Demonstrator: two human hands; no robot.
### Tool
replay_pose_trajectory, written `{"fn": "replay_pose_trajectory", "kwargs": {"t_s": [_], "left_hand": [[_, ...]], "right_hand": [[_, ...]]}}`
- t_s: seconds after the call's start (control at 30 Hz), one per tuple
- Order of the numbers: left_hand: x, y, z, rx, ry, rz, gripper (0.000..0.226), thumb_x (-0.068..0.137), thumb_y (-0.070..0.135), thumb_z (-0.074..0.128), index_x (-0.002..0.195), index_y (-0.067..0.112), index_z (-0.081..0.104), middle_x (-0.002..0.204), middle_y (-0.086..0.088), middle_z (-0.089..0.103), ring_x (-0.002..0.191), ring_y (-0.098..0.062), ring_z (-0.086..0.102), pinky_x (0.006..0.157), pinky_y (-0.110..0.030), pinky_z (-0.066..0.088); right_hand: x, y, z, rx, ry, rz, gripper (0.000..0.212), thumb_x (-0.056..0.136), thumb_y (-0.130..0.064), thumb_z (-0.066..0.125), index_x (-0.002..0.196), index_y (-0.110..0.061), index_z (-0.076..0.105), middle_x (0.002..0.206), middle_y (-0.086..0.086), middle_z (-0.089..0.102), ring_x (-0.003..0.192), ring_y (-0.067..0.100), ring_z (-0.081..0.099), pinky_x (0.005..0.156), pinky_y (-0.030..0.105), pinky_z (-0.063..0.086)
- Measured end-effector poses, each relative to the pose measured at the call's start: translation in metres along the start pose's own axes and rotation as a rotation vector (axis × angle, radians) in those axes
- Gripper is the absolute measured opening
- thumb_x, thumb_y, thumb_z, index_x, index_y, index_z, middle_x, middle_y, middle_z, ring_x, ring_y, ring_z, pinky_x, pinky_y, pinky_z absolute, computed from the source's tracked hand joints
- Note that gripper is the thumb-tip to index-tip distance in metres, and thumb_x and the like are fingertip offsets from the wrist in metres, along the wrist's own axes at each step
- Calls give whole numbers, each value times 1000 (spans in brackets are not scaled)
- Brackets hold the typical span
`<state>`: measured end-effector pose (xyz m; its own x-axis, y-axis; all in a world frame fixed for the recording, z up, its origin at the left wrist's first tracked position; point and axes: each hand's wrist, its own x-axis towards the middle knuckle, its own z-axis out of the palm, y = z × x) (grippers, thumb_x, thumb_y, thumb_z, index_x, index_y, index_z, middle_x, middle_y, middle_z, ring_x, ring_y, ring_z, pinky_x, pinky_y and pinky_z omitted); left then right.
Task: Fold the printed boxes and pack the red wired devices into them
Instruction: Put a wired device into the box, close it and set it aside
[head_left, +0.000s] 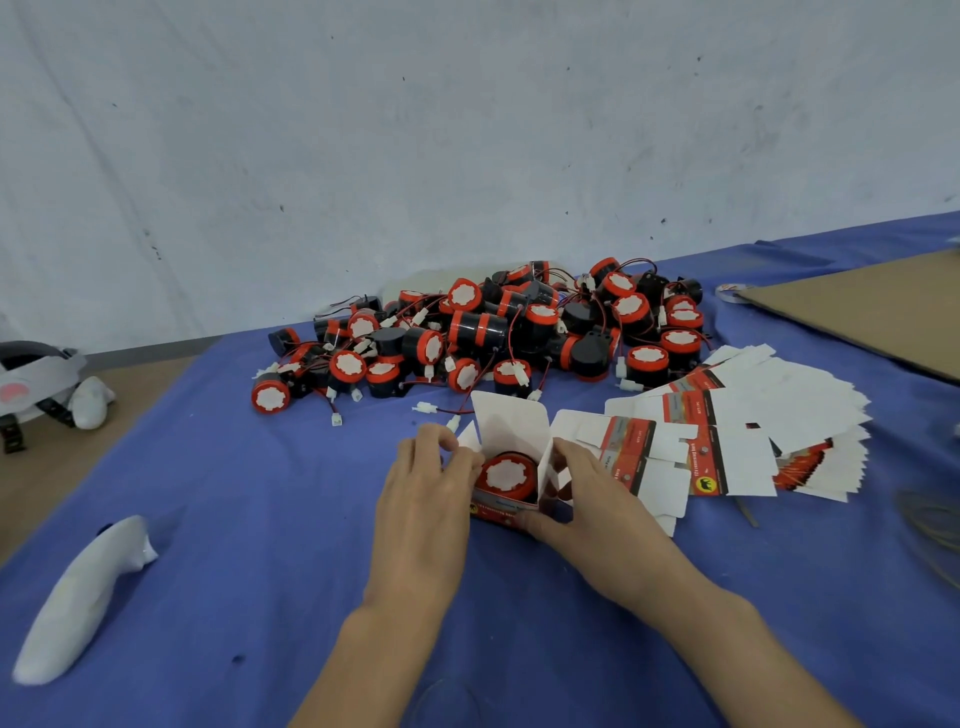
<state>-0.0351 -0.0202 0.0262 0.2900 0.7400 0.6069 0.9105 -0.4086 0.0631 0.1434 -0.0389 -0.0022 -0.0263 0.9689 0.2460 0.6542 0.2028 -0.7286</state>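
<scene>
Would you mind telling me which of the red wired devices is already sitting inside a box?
The device in the open box between both hands; all the others lie loose in the pile behind.

A blue cloth (218, 519) covers the work surface and serves as the reference. Directly behind its far edge stands a pale grey-white wall (467, 130), scuffed with dark specks and faint streaks. Left of the cloth, a brown surface (62, 467) is exposed. At the cloth's far right corner lies a flat sheet of brown cardboard (872, 306). Lighting is even and diffuse; no windows visible.
</scene>
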Motion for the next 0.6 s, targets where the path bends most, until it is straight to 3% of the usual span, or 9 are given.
{"fn": "replay_pose_trajectory", "kwargs": {"t_s": [0.1, 0.27, 0.37, 0.43, 0.5, 0.6], "left_hand": [[-1, -2, 0, 60, -21, 34, 53, 51, -12, 85, 95, 15, 71, 93, -3, 60, 80, -21, 54, 57, -22, 36], [-2, 4, -3, 37, 28, 28, 66, 44, -17, 84, 102, 10, 73, 85, -3, 68, 71, -24, 61, 56, -32, 52], [-5, 7, -2, 30, 0, 8, 66, 47, -14, 85, 106, 14, 73, 82, 1, 69, 65, -20, 59, 55, -31, 50], [-7, 10, -1, 46, -84, -43, 71, 64, -5, 79, 126, 26, 64, 94, 9, 69, 75, -15, 58, 63, -26, 47], [-7, 11, 4, 77, -120, -53, 70, 86, 5, 60, 146, 37, 41, 115, 14, 64, 90, -10, 54, 68, -22, 39], [-5, 12, 9, 126, -133, -72, 60, 97, 15, 41, 150, 38, 27, 115, 15, 62, 89, -9, 53, 59, -23, 29]], "right_hand": [[0, -1, 0, -3, 6, -5, 65, 86, -50, 72, 139, -38, 36, 115, -30, 40, 106, -1, 51, 77, 8, 38], [-1, -1, 0, 5, -3, 5, 66, 86, -48, 72, 140, -38, 35, 118, -29, 40, 110, 0, 51, 86, 12, 40], [-1, -2, 0, 7, 5, -3, 64, 86, -47, 73, 138, -40, 36, 118, -30, 42, 107, -2, 50, 80, 8, 39], [-1, -2, 1, 6, 15, -15, 63, 85, -46, 73, 137, -40, 37, 116, -31, 42, 105, -3, 50, 75, 6, 38], [-1, -2, 1, 0, 16, -18, 63, 86, -45, 73, 137, -39, 37, 116, -31, 42, 105, -3, 49, 75, 6, 38], [-1, -2, 1, 3, 19, -16, 61, 85, -47, 74, 135, -39, 39, 114, -31, 43, 102, -4, 50, 72, 5, 39]]}}
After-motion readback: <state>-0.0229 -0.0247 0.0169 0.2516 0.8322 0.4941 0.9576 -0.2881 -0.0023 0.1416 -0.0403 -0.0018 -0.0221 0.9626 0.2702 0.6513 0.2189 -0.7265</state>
